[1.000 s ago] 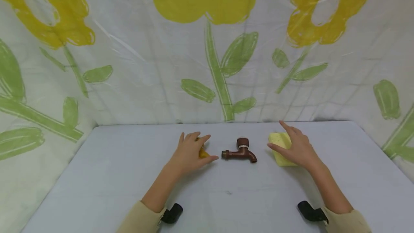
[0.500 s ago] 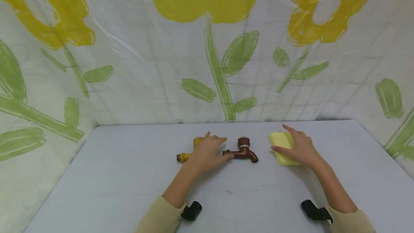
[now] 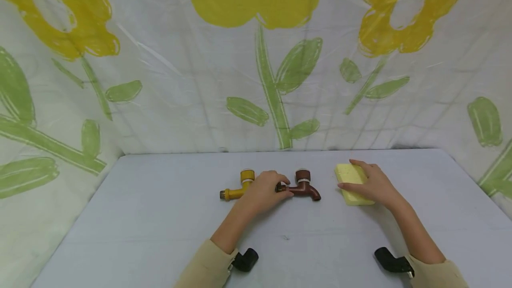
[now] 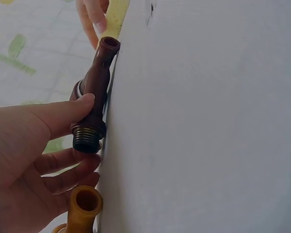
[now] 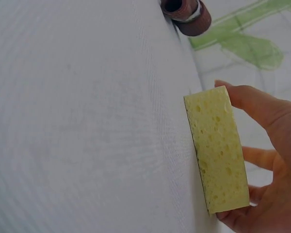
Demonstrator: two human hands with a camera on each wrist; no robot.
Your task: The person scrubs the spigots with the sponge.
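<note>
A brown faucet point(image 3: 305, 188) lies on the white table, its spout toward the right. My left hand point(image 3: 262, 192) has thumb and fingers around its threaded inlet end; in the left wrist view the thumb point(image 4: 82, 108) overlaps the faucet body, fingers on the other side. Beside that hand lies a yellow faucet point(image 3: 234, 193), its spout end hidden by the hand in the head view. Farther right, my right hand point(image 3: 374, 186) holds a yellow sponge point(image 3: 349, 177) by its edges. The sponge's porous side point(image 5: 217, 150) shows between thumb and fingers in the right wrist view.
The white table point(image 3: 160, 217) meets a wall sheet point(image 3: 180, 101) printed with yellow flowers along its back edge. Black wrist mounts point(image 3: 246, 260) stick out from both sleeves, low over the table.
My left hand has moved right, from over the yellow faucet to the brown faucet's inlet end, and its fingers have closed in. The right hand's fingers have drawn in around the sponge.
</note>
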